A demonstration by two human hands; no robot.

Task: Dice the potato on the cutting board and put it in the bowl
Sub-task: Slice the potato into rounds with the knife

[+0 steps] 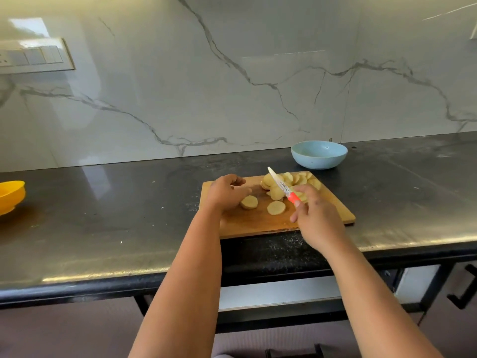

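A wooden cutting board (333, 205) lies on the dark counter. Round potato slices (296, 179) are spread over its far part, and two separate stacks of slices (249, 202) (276, 208) lie nearer the middle. My right hand (313, 215) grips a red-handled knife (280, 185) whose blade points up and away over the slices. My left hand (227, 193) hovers at the board's left end, fingers loosely curled, right beside the left stack and holding nothing. A light blue bowl (319, 154) stands behind the board, and nothing shows inside it.
An orange bowl (10, 196) sits at the counter's far left. A marble wall with a switch panel (33, 56) rises behind the counter. Drawer handles (462, 288) show below the counter's front edge at right.
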